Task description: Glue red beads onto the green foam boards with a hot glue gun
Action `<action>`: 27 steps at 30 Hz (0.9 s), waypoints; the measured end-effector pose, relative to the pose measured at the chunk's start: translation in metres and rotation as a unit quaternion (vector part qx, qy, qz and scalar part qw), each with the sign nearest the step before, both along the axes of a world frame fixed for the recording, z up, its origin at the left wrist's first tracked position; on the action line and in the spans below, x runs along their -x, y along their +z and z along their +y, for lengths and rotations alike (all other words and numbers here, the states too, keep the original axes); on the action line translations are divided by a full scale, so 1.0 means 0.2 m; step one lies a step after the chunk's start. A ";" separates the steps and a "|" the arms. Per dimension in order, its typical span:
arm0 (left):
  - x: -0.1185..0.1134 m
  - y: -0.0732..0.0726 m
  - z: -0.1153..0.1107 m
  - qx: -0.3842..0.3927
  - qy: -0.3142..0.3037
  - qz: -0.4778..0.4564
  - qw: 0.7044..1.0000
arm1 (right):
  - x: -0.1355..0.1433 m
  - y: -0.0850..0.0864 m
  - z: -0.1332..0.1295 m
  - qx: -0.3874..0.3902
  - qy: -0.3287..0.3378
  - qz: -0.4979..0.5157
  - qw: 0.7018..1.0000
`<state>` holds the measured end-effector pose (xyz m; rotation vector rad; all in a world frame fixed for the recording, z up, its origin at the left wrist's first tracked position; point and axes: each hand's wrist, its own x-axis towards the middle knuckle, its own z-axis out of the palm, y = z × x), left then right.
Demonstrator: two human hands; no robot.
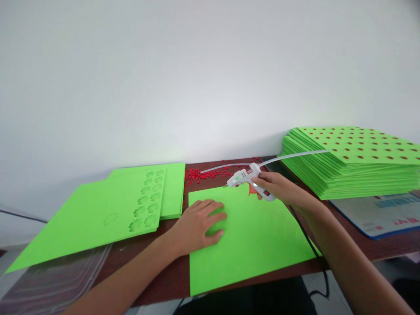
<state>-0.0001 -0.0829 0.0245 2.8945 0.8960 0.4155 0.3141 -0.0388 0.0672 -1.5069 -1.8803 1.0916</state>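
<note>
"Head camera: what was central?"
"One white glue gun (242, 176), its handle wrapped by the right hand (273, 185), above one flat green sheet (252, 236); the left hand (200, 224) lay spread on that sheet."
"And around?"
"Glossy red pieces (193, 176), too many to count; one red-dotted stack (364, 181) rightward; one dark brown table (164, 284); one smooth white wall (210, 87)."

No legible text or numbers.

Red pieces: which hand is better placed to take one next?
Probably the left hand: it rests on the green sheet, near the red pieces, holding nothing; the right hand holds the glue gun.
</note>
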 end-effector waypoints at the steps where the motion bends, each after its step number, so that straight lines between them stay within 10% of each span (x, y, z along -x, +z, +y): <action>1: 0.00 0.00 0.00 -0.002 0.000 -0.002 1.000 | -0.04 -0.01 -0.06 0.007 -0.019 0.017 1.000; 11: 0.00 -0.01 0.00 -0.008 0.001 -0.022 1.000 | -0.32 -0.21 -0.58 0.041 -0.287 0.007 0.957; 18: 0.00 0.00 0.00 -0.005 -0.001 -0.033 0.999 | -0.42 -0.17 -0.58 -0.057 -0.328 -0.262 0.906; 27: 0.01 0.00 0.00 0.004 -0.012 -0.036 0.999 | -0.61 -0.23 -0.49 -0.086 -0.373 -0.328 0.864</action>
